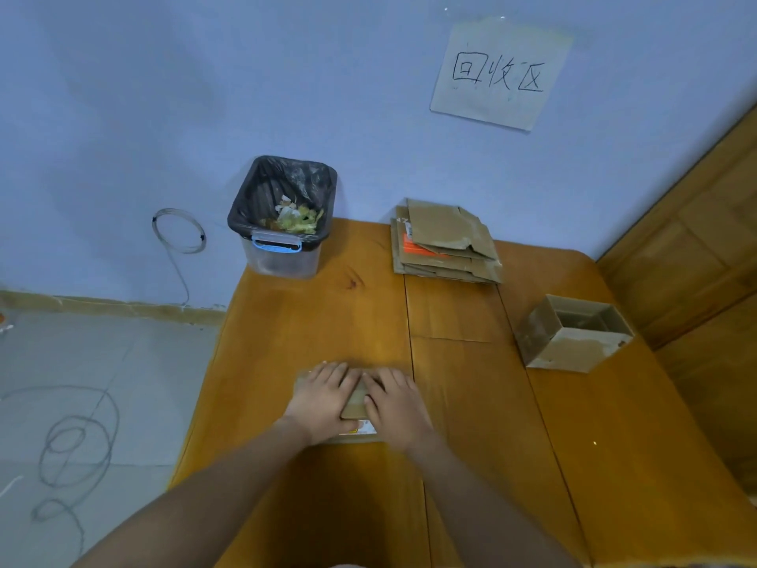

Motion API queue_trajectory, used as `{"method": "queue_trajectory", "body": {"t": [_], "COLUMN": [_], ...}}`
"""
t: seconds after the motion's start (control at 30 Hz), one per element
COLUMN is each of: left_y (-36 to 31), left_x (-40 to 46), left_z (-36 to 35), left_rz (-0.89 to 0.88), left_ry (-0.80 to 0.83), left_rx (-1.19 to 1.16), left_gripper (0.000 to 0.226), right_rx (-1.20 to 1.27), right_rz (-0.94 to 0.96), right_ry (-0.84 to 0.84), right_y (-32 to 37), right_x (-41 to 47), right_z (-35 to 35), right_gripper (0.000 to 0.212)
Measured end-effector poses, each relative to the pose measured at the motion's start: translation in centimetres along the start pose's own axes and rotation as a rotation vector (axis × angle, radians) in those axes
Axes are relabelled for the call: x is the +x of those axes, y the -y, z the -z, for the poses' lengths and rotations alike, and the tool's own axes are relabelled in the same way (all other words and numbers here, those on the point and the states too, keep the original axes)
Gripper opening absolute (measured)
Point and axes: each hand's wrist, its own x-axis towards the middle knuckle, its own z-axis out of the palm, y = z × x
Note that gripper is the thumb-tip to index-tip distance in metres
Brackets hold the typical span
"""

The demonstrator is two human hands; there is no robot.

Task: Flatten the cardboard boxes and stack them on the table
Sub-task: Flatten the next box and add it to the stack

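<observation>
Cardboard lay pressed flat under both palms near the front middle of the wooden counter (471, 403): the flattened box (355, 399) showed only as a strip between the hands and a pale label corner by the wrists. The left hand (323, 397) and the right hand (395, 401) sat side by side on top of it, fingers (334, 373) stretched forward and fairly straight, bearing down rather than curling round anything. This looked like the squashing step for that box, close to done, since the piece seemed to lie level with the wood. At the far edge, beneath a handwritten paper sign (499, 73) on the wall, a stack of flattened cardboard (446, 243) already rested on the counter, several sheets deep and a little skewed. To the right, well apart from the hands, an open box (573, 336) stood upright and unflattened, so at least one more remained. A lined bin (282, 217) with scraps stood at the far left corner. The next move would probably call for gripping the flat piece by an edge, carrying it to the far pile and laying it squarely on top, then reaching right for the open box.
</observation>
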Motion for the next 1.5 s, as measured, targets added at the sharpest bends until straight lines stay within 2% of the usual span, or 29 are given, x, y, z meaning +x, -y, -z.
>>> {"method": "queue_trajectory", "body": {"t": [0.1,0.27,0.33,0.47,0.6,0.7,0.9,1.17,1.5], "left_y": [-1.9,-2.9,-3.1,-2.7,-2.7,-2.3,-1.5,-1.8,-3.4], "left_x": [-1.1,-2.9,-2.6,-1.6,-0.7,-0.7,-1.3,-1.8,-2.6], "left_z": [-0.4,-0.8,0.1,2.5,3.2,3.4,2.6,1.8,0.9], "left_rz": [0.056,0.198,0.233,0.296,0.293,0.325,0.294,0.227,0.217], "left_ry": [0.103,0.309,0.358,0.513,0.680,0.691,0.719,0.668,0.493], "left_rx": [-0.021,-0.129,-0.187,-0.259,-0.196,-0.297,-0.340,-0.203,-0.070], "left_gripper": [0.090,0.091,0.083,0.051,0.054,0.063,0.085,0.122,0.121], "right_rx": [0.028,0.124,0.160,0.175,0.199,0.217,0.228,0.257,0.156], "right_rz": [0.010,-0.004,-0.029,-0.018,-0.022,-0.016,-0.023,-0.053,-0.093], "right_ry": [0.055,0.012,-0.005,-0.071,-0.187,-0.217,-0.251,-0.090,-0.014], "right_y": [-0.3,0.8,1.0,1.2,1.7,2.1,2.8,3.1,3.2], "right_x": [-2.1,-4.8,-5.0,-5.4,-6.3,-7.2,-9.1,-9.1,-8.1], "right_z": [-0.2,-1.0,-1.0,-0.7,0.0,0.3,0.1,-0.2,-1.7], "right_gripper": [0.045,0.042,0.039,0.035,0.038,0.040,0.033,0.033,0.045]}}
